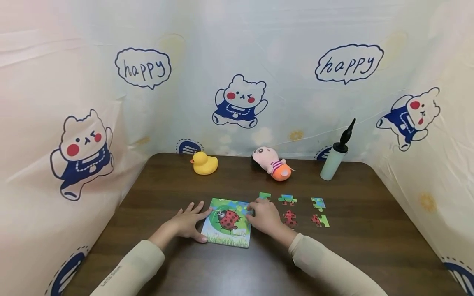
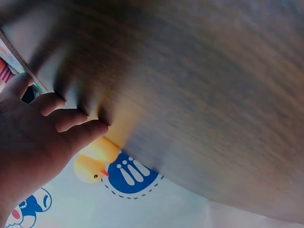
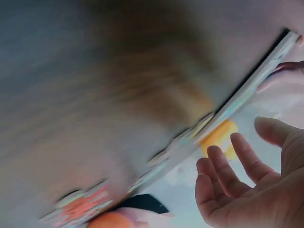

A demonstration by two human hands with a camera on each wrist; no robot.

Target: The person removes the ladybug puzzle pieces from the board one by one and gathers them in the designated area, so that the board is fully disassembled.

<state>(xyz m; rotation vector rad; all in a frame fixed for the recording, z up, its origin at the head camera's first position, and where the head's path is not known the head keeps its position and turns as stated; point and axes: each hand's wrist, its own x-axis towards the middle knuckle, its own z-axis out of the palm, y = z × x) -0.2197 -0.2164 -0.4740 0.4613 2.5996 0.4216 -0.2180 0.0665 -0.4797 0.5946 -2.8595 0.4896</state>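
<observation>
A square jigsaw board [image 1: 228, 238] with a red ladybug picture lies flat on the table. My left hand [image 1: 187, 224] is at its left side, fingers spread, with thumb and index finger touching the edge. My right hand [image 1: 266, 216] is over the board's right edge, its fingertips near the picture. In the right wrist view, the right hand's [image 3: 251, 185] fingers are loosely bent and the thumb stands apart, with no piece visible between them. Right of that hand lie several loose puzzle pieces, among them a red spotted piece [image 1: 290, 218] and a blue-green piece [image 1: 318, 204].
Along the back of the dark wooden table [image 1: 177, 271] stand a yellow rubber duck [image 1: 204, 163], a lying plush doll [image 1: 272, 163] and a pale green hand pump [image 1: 332, 163] with a black top. A printed cloth [image 1: 237, 49] hangs around the table.
</observation>
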